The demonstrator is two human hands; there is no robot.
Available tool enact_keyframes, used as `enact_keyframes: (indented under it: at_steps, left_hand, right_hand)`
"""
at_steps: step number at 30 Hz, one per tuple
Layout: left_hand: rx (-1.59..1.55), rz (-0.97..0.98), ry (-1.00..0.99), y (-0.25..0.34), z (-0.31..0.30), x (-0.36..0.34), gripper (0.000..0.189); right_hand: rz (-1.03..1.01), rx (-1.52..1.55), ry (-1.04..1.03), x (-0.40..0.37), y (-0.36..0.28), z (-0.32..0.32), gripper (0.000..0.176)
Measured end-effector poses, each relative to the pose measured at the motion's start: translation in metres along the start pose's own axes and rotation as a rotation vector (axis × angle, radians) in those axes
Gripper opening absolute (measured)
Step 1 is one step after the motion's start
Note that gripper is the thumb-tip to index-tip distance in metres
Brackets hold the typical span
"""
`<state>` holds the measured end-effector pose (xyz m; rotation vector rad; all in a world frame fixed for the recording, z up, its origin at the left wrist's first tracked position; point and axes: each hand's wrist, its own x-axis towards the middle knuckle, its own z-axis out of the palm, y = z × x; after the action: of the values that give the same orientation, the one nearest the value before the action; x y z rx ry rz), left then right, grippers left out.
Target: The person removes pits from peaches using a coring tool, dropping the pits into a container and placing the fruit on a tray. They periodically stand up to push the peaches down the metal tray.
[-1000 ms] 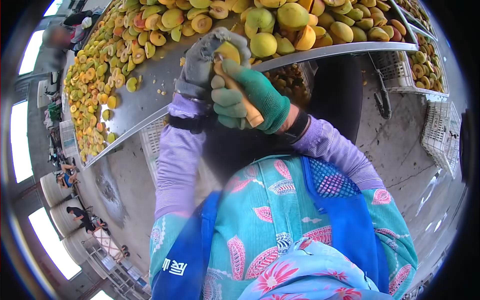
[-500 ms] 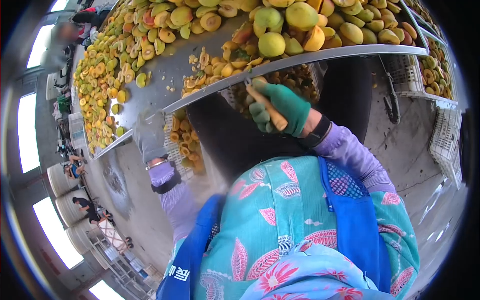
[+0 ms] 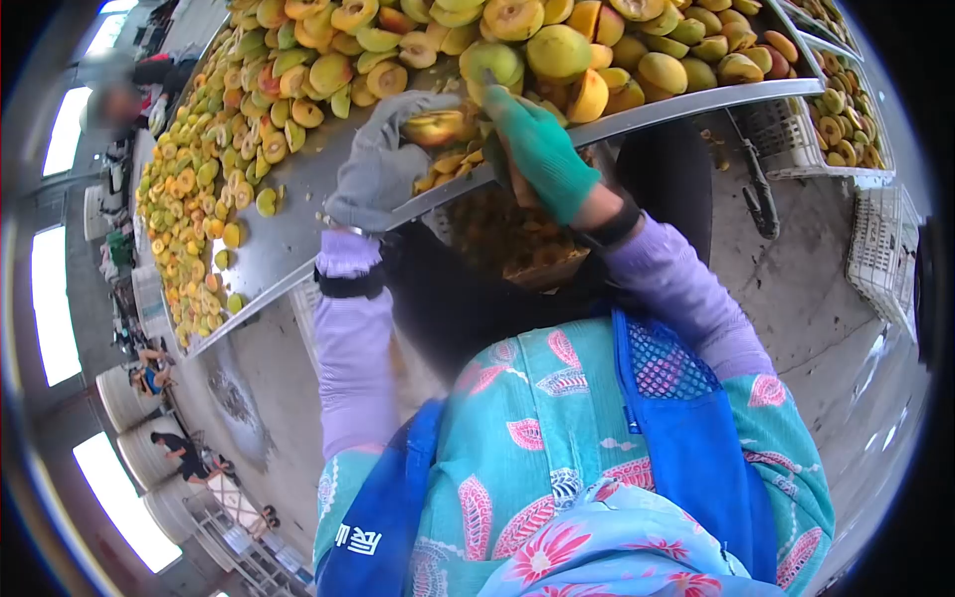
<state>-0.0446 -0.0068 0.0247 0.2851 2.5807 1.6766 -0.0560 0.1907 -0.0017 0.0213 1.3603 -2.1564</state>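
Note:
My left hand [image 3: 378, 164], in a grey glove, is closed round a yellow-orange peach half [image 3: 438, 127] above the near edge of the metal table. Close on its right is my right hand [image 3: 542, 154] in a green glove. Its fingers are wrapped round a wooden-handled tool [image 3: 520, 185], mostly hidden by the hand, and a small grey metal tip shows past the fingers. Behind the hands lie a large green fruit [image 3: 494, 66] and another yellow-green one [image 3: 558, 54].
Halved fruit [image 3: 274, 99] covers much of the metal table [image 3: 298, 189], whose raised rim [image 3: 686, 104] runs before me. A crate of fruit [image 3: 846, 124] and a white crate [image 3: 880, 254] stand at right. People [image 3: 179, 453] sit by large tubs at far left.
My left hand has risen from beside the table edge and now holds a peach half. My right hand has moved up over the rim with the tool, close to the left.

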Motion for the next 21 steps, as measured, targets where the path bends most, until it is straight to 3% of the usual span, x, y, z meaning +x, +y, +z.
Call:
enact_keyframes:
  at_steps: [3, 5, 7, 11, 15, 16, 19, 21]
  left_hand:
    - [-0.178, 0.194, 0.332, 0.011, 0.031, -0.025, 0.046]
    - [-0.682, 0.088, 0.516, -0.003, 0.035, -0.027, 0.047]
    - [-1.218, -0.151, 0.642, -0.011, 0.038, -0.033, 0.036]
    - [-1.127, 0.058, 0.594, -0.033, 0.032, -0.037, 0.036]
    - [-0.922, 0.077, 0.546, -0.004, 0.036, -0.047, 0.037]
    - [-0.922, 0.064, 0.558, -0.010, 0.033, -0.049, 0.049]
    - [-1.042, -0.110, 0.613, -0.002, 0.035, -0.050, 0.063]
    - [-1.106, -0.112, 0.649, 0.006, 0.043, -0.050, 0.065]
  right_hand:
    - [-0.169, -0.133, 0.079, 0.021, 0.037, 0.033, 0.047]
    - [-0.335, -0.259, 0.131, 0.001, 0.041, 0.049, 0.051]
    - [-0.397, -0.391, 0.102, -0.009, 0.043, 0.054, 0.047]
    - [-0.344, -0.580, -0.015, -0.015, 0.029, 0.036, 0.043]
    - [-0.359, -0.917, -0.162, -0.029, 0.013, 0.039, 0.047]
    - [-0.328, -0.958, -0.181, -0.028, 0.014, 0.042, 0.048]
    - [-0.264, -0.936, -0.159, -0.024, 0.026, 0.053, 0.050]
    - [-0.242, -0.849, -0.100, -0.024, 0.036, 0.060, 0.051]
